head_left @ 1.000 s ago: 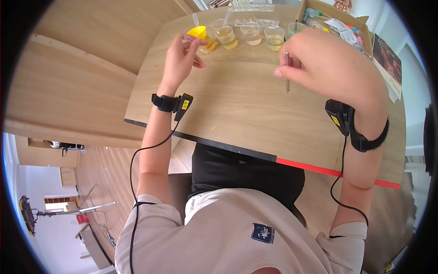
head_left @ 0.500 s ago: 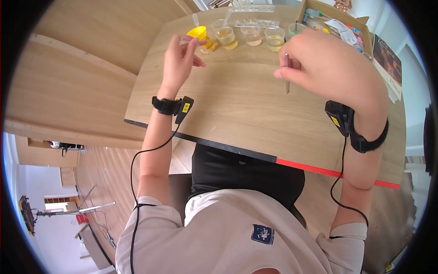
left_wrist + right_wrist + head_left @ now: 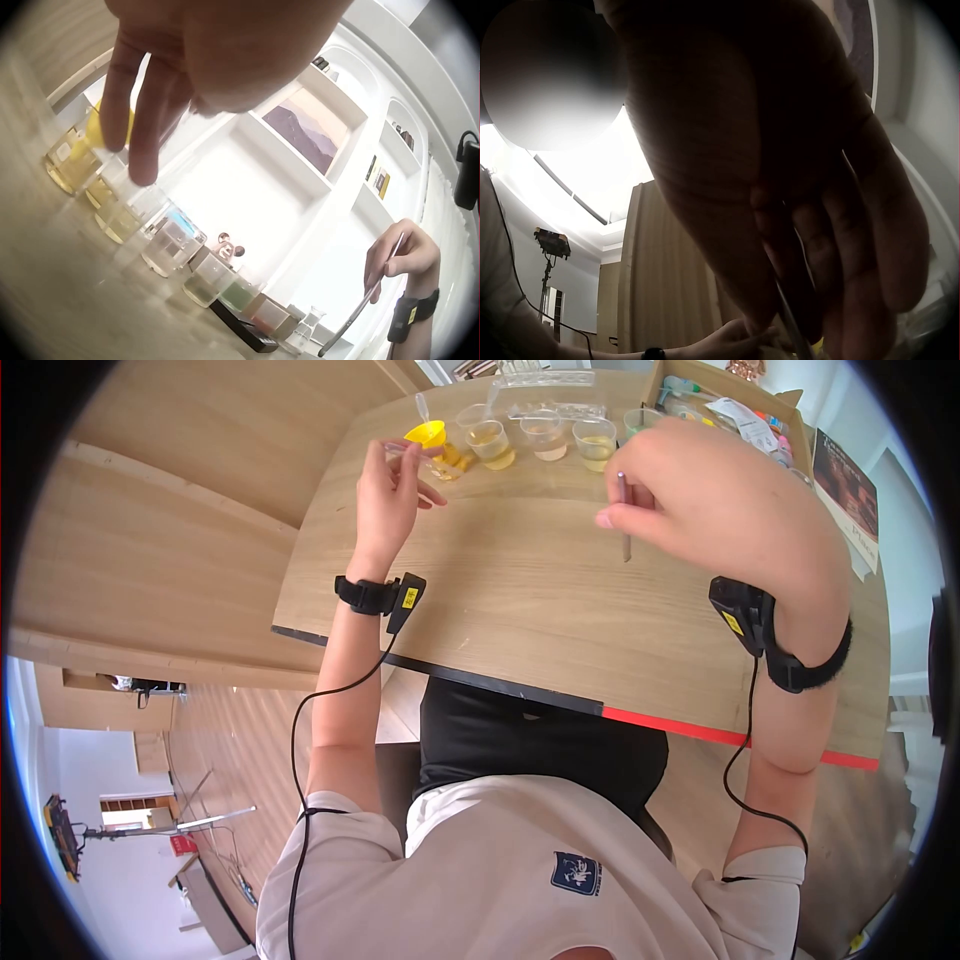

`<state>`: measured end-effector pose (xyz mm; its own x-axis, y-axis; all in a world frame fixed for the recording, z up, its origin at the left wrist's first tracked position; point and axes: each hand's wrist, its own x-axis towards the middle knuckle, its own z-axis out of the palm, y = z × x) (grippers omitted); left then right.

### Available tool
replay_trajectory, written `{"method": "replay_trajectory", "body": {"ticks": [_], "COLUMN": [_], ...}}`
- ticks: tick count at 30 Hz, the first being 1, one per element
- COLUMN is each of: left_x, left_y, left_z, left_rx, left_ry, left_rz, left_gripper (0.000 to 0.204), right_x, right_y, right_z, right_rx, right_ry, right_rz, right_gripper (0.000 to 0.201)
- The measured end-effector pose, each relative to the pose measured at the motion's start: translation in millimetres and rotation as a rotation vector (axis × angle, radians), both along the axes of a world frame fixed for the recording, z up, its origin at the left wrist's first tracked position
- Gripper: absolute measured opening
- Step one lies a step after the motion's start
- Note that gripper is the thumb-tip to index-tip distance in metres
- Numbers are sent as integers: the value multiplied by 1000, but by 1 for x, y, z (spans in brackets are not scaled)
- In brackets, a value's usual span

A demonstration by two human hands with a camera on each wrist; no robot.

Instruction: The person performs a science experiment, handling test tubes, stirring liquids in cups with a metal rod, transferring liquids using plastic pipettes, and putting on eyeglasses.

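Above the table point(image 3: 480, 600), clamping a slim tool point(image 3: 627, 547) between thumb and fingers of the right grip point(image 3: 668, 482), on the near side of the clear cups point(image 3: 491, 453). Shown as a short shaft by the head view; nearly whole, slanting to a dark tip, by the left wrist. Near the yellow funnel point(image 3: 427, 432), extending two straight fingers of the left grip point(image 3: 388, 502), slightly apart; cannot tell whether pinching anything.

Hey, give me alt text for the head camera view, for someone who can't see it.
A person's right hand holds a thin stick over a wooden table; the left hand is near a yellow funnel-like piece, though whether it holds anything is unclear. Clear cups of pale liquid stand along the table's far side.
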<state>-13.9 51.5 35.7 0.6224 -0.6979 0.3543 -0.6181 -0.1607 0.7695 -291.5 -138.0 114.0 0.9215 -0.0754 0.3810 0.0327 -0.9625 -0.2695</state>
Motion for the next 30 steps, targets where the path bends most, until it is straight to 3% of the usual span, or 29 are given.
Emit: {"method": "replay_trajectory", "body": {"ticks": [2,5,8,10,14,16,25,30], "left_x": [-1,-1,-1,0,-10,-12,-14,-18], "left_y": [-1,-2,3,10,9,5,7,12], "left_z": [-4,-2,6,13,5,-3,-5,-7], "left_rx": [-94,68,-79,112,206,-92,-186,79], "left_ry": [-27,-27,-38,82,149,-17,-91,19], "left_rz": [45,17,18,-72,-73,43,89,-18], "left_gripper": [20,20,22,24,24,23,16,15], "right_x": [0,1,0,0,2,2,2,3], "right_y": [1,-2,-5,-3,-5,-2,-4,-2], "right_z": [1,-3,-7,-6,-4,-3,-3,-2], "right_rx": [4,17,-14,-10,-16,5,-6,2], "right_ry": [36,8,-37,-5,-11,-20,27,23], "right_rz": [1,0,20,6,30,7,6,-6], "right_gripper": [24,24,25,25,25,26,26,25]}}
